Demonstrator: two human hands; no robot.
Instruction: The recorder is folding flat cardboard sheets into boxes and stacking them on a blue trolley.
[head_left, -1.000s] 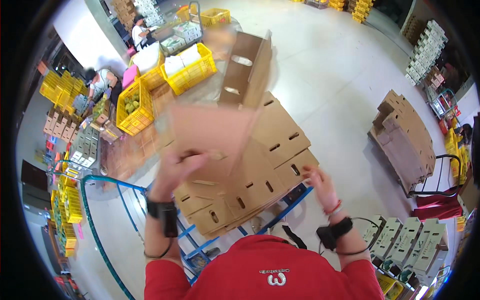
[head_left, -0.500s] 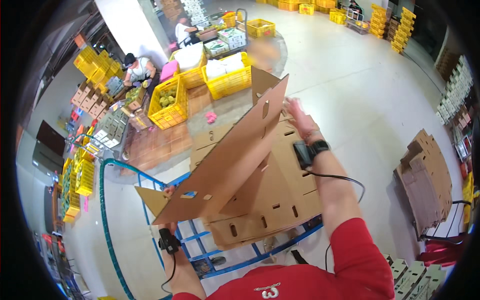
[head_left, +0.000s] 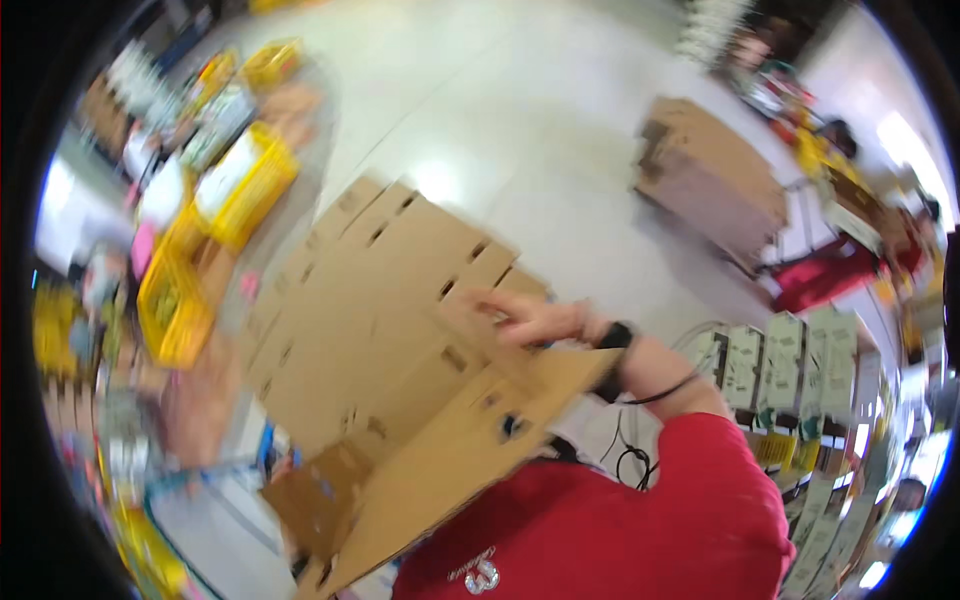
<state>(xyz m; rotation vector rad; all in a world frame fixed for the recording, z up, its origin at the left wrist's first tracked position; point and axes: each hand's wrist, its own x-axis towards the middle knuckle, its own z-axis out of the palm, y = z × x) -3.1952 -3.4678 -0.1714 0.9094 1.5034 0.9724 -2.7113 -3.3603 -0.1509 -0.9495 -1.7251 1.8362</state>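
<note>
- The card (head_left: 445, 475) is brown and sits tilted in front of the red shirt (head_left: 600, 500), above the near side of the flat pile (head_left: 370, 280).
- The right hand (head_left: 535, 320) is just past the card's top edge, near its right end. It is open, with the fingers pointing left. It is blurry, so I cannot tell if the fingers touch the card.
- The left hand (head_left: 287, 463) is almost all hidden by the card's low left end. I cannot tell if it grips.
- A darker flap (head_left: 322, 495) bends up at that left end.
- The shirt has a big pale sign with tiny letters by it.
- The pale boxes (head_left: 785, 360) on the right have dark marks, too fuzzy to read.
</note>
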